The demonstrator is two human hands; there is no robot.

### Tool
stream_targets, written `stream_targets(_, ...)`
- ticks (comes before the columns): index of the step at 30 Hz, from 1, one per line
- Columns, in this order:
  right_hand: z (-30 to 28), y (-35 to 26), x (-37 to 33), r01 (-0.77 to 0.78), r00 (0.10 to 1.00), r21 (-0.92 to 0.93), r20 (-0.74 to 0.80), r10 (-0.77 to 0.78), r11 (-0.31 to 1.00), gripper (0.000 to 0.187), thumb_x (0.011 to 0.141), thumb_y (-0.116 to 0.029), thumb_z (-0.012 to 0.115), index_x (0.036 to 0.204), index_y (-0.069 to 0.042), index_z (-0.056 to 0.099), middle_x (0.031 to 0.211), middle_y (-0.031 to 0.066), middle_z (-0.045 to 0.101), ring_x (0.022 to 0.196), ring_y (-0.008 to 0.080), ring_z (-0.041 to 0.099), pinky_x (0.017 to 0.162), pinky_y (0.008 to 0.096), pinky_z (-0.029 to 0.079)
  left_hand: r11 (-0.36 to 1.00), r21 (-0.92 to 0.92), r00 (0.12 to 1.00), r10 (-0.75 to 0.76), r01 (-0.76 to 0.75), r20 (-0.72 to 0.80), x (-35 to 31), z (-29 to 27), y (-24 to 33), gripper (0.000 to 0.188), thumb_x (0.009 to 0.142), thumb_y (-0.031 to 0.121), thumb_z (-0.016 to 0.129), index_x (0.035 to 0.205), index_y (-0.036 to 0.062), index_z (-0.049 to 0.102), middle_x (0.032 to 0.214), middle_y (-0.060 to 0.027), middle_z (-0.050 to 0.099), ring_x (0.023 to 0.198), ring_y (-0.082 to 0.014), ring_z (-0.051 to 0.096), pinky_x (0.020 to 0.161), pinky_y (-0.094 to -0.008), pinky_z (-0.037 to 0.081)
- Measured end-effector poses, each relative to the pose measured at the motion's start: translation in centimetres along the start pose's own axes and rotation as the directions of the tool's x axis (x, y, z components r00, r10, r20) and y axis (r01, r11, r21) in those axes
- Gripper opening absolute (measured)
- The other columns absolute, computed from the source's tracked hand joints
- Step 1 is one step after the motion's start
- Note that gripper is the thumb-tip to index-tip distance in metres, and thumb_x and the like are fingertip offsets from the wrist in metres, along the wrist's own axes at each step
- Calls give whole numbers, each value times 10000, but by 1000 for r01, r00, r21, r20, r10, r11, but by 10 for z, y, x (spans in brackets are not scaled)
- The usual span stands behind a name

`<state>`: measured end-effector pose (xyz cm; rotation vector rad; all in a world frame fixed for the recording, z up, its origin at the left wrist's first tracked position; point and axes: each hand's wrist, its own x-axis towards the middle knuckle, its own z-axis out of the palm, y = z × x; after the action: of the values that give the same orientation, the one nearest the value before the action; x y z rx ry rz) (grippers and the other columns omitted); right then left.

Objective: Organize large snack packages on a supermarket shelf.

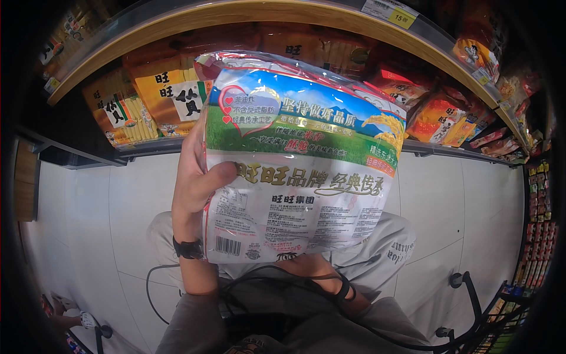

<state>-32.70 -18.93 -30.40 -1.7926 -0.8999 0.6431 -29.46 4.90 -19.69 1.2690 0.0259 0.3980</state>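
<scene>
The left hand (203, 177) is closed on the left edge of a large glossy snack bag (295, 194), thumb on the printed face, fingers wrapped behind. The right hand (309, 266) reaches under the bag's near edge; its fingers are hidden, so their grip cannot be told. The bag is tilted face-up above the person's legs (377, 242), centred before the far shelf (132, 152). Its far edge overlaps the shelf front in view; whether they touch cannot be told. An upper shelf board (218, 26) arches beyond it. Pale floor (144, 189) shows on the left and right, bounded at right by a black-wheeled stand (469, 295). The bag is full and opaque, its contents unseen. The far shelf holds yellow-orange packs (168, 91) at left and red packs (436, 121) at right.
</scene>
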Motion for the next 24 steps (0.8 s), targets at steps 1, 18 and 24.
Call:
stream_targets(1,0,0,0,0,1000,1,0,0,1000,371,792,-267,668,1098,-64,613,1115,115,606,1052,316,537,928,390,402,1000,-1,1000,0,0,-5,0,0,1,870,651,338,724,1331,-58,352,1217,-94,515,1102,-162,486,956,-277,345)
stream_targets(18,0,0,1,0,1000,8,10,0,1000,363,797,-262,662,1100,-69,613,1108,113,608,1025,310,547,893,391,421,1000,-22,1000,-5,5,0,-1,-3,-3,907,653,357,737,1345,-62,326,1227,-102,510,1112,-162,486,959,-274,345)
stream_targets(24,2,4,0,16,1000,11,-9,-16,1000,364,792,-265,666,1093,-67,614,1095,114,612,1009,313,553,877,393,429,1000,-20,1000,-9,9,10,0,-1,-3,903,652,360,743,1339,-60,334,1226,-100,509,1110,-163,486,957,-274,346)
